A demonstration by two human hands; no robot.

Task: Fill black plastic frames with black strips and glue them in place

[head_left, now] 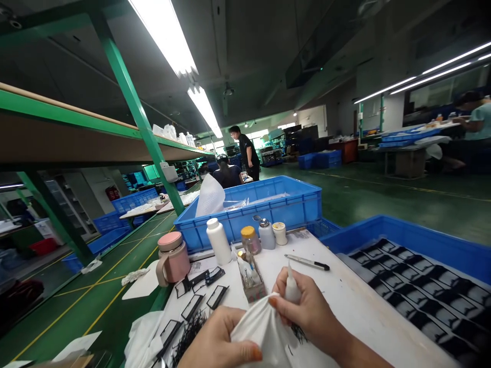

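Note:
My left hand (218, 342) grips a white cloth (264, 332) at the bottom of the view. My right hand (307, 306) pinches the same cloth and also holds a small white squeeze bottle (292, 286) with its nozzle pointing up. Both hands are over a white work surface (345, 286). Just beyond them stands a small clear box (251, 278) holding small tools. Black rectangular frames (199, 294) lie to the left of it.
A pink mug (172, 257), a white bottle (218, 240), jars (250, 239) and a pen (307, 262) sit on the surface. Blue crates stand behind (268, 207) and to the right (422, 245), the right one holding black parts. Two people work farther back (245, 153).

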